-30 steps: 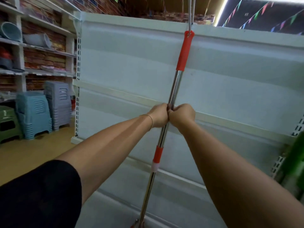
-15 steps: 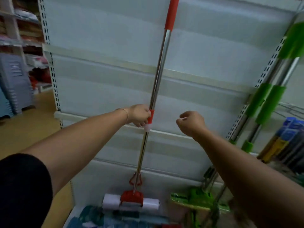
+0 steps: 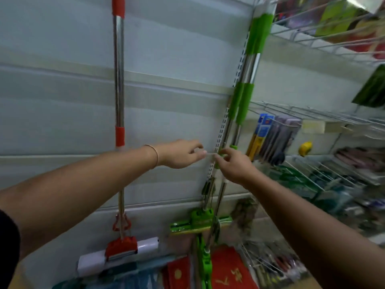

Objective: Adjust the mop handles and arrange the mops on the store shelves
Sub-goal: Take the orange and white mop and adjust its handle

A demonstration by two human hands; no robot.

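Fingertips of left hand (image 3: 181, 153) and right hand (image 3: 235, 166) nearly touch, directly before the green mop handles (image 3: 241, 105). Grasp state cannot be determined because of blur. The red mop (image 3: 118, 80) is left of the fingers.

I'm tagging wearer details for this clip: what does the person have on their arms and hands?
The left hand and right hand are ungloved. A thin bracelet circles the left wrist, and a black sleeve covers the left upper arm. No sleeve shows on the right arm.
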